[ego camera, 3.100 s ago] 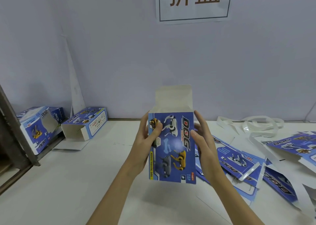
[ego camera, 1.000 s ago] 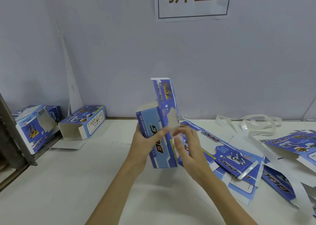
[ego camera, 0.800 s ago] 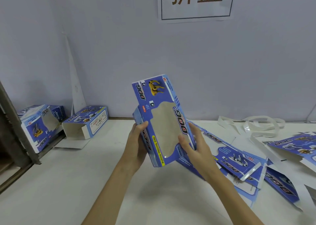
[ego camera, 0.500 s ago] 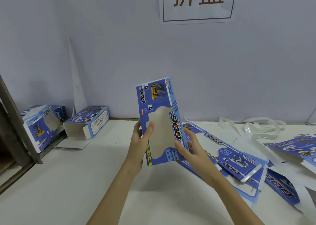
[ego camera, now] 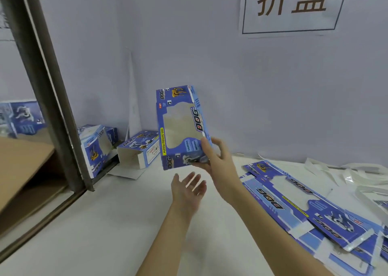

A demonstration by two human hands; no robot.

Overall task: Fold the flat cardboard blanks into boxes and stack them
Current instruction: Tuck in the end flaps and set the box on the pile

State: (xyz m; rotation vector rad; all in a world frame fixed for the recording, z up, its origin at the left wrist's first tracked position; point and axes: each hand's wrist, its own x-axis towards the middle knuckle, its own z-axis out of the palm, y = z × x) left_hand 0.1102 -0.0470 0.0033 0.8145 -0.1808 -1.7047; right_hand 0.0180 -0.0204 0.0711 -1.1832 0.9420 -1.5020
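Observation:
A folded blue box (ego camera: 181,126) with a clear window and "DOG" lettering is held upright above the white table (ego camera: 117,217), its window side facing me. My right hand (ego camera: 217,158) grips its lower right corner. Just below the box, my left hand (ego camera: 188,189) is open, palm up, touching nothing. Flat blue blanks (ego camera: 304,204) lie spread on the table to the right. Two folded boxes lie at the back left: one on its side with an open end (ego camera: 139,149), another (ego camera: 97,147) leaning beside a metal post.
A dark metal post (ego camera: 52,99) rises at the left, with a brown cardboard sheet (ego camera: 23,170) beyond it. White plastic strips (ego camera: 352,172) lie at the back right. A paper sign (ego camera: 291,6) hangs on the wall behind.
My left hand has let go of the box and dropped below it. The right hand alone now holds the box, carried leftward. My view has swung left, bringing the post closer.

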